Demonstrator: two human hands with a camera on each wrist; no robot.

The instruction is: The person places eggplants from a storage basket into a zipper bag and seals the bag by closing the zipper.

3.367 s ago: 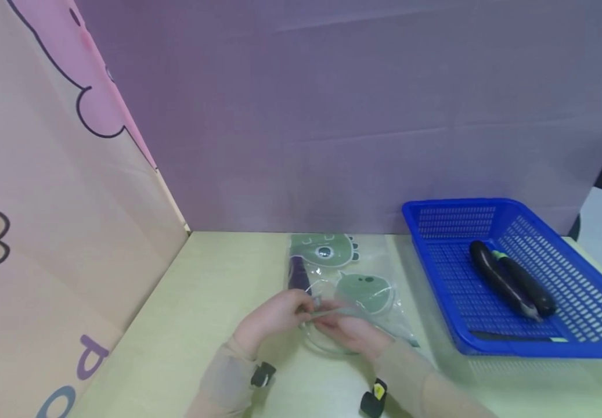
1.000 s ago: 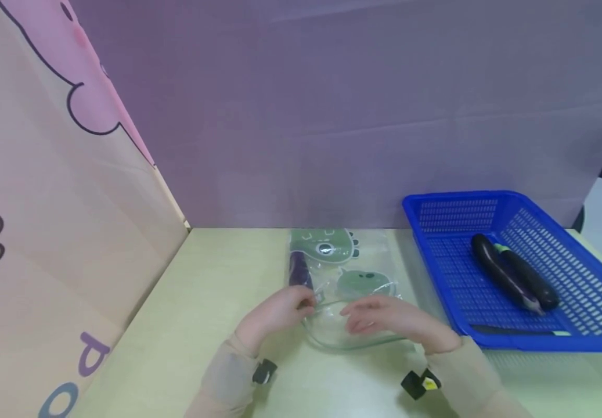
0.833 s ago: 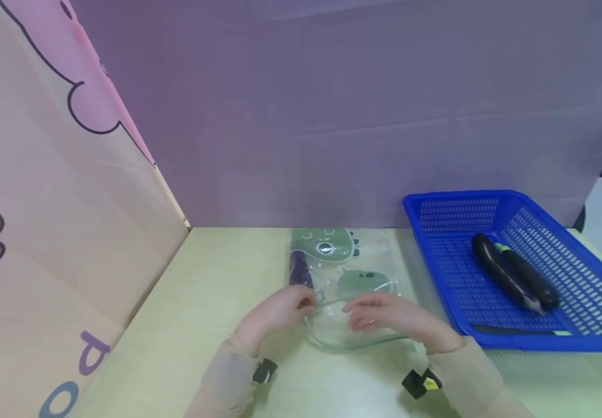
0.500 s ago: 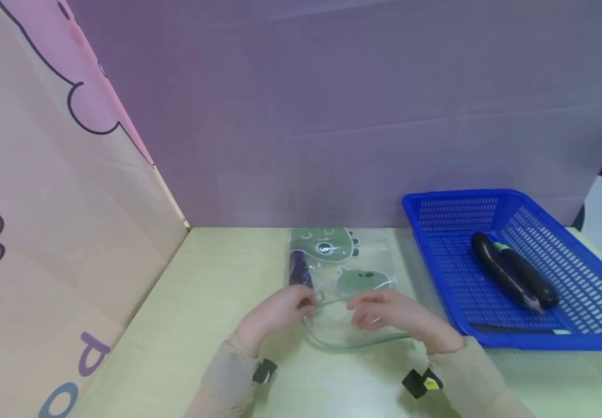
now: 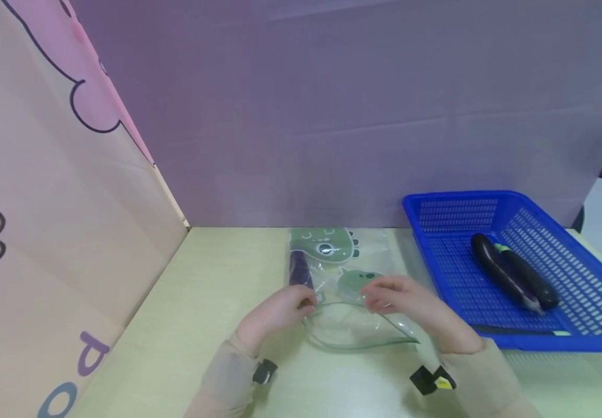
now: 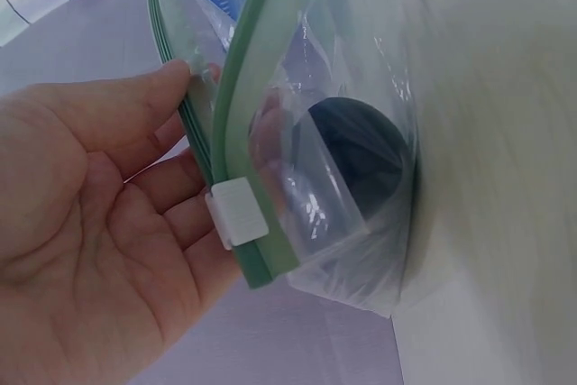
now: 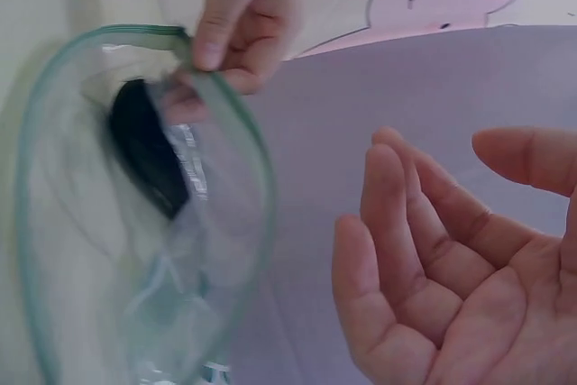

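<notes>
A clear zip bag (image 5: 327, 251) with green cartoon prints lies on the table, its green-edged mouth spread into a loop towards me. Inside, along its left side, is a dark eggplant (image 5: 299, 268), its rounded end (image 6: 356, 146) showing through the plastic. My left hand (image 5: 277, 310) pinches the left of the bag's rim between thumb and fingers, close to a white slider (image 6: 239, 212). Over the right part of the mouth hovers my right hand (image 5: 410, 302); in the right wrist view its fingers (image 7: 383, 214) are loosely bent, thumb apart, holding nothing.
To the right stands a blue perforated basket (image 5: 546, 344) with two eggplants (image 5: 501, 276) side by side and a dark, green-ended vegetable (image 5: 512, 330) near its front wall. A purple cloth (image 5: 301, 145) rises behind the table; a printed panel (image 5: 60, 232) stands at left.
My right hand has left the left hand's side and moved right, lately also a little farther away. The bag's mouth has spread wide. My left hand has stayed at the rim.
</notes>
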